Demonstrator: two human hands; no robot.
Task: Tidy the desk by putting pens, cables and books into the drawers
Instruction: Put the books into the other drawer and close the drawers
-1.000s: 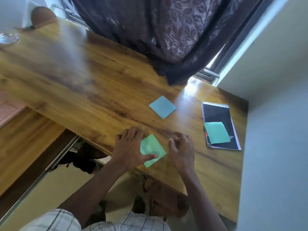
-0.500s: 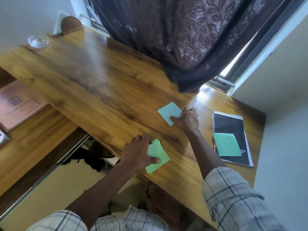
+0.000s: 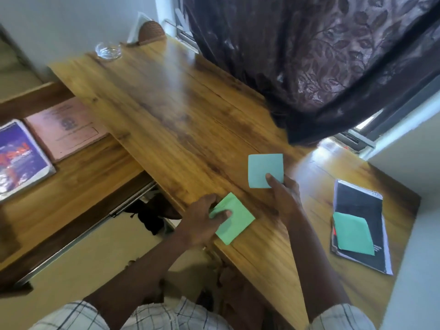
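My left hand (image 3: 202,219) pinches a light green square of paper (image 3: 234,222) at the near edge of the wooden desk (image 3: 166,110), thumb on top. Further in, my right hand (image 3: 284,197) holds a pale blue square of paper (image 3: 263,166) by its near corner, lifted slightly off the desk. At the right end lies a black spiral notebook (image 3: 359,206) with a teal square of paper (image 3: 352,234) resting on it.
A lower wooden surface (image 3: 78,182) on the left carries a pink booklet (image 3: 67,129) and a purple-covered book (image 3: 20,156). A glass dish (image 3: 108,51) and a brown woven object (image 3: 151,32) stand at the far end. A dark patterned curtain (image 3: 309,55) hangs over the desk's back edge.
My right hand reached from beside the green paper to the blue paper and took hold of it, turning it. The left hand stayed on the green paper. The camera view shifted left.
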